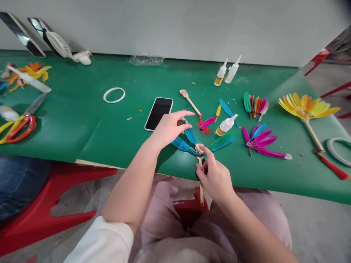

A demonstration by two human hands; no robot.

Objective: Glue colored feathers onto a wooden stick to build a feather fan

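Observation:
My right hand [218, 177] holds a wooden fan handle [202, 191] at the table's front edge, its fingers closed near the pale carved head. Blue feathers [183, 145] spread to the left from that head; green and blue feathers [223, 141] lie to its right. Above them, my left hand [173, 127] pinches the tip of an upright blue feather [191, 136], its index finger stretched out. Just beyond my hands stand a white glue bottle [225, 126] and a loose magenta feather [207, 123]. Another wooden handle [190, 102] with a red tassel lies farther back.
A phone [159, 113] lies by my left hand. Feather bunches [261, 140] and a finished yellow feather fan [309, 107] are at right. Two glue bottles [220, 73] stand behind. Scissors [23, 122] and a white tape ring [114, 95] lie at left.

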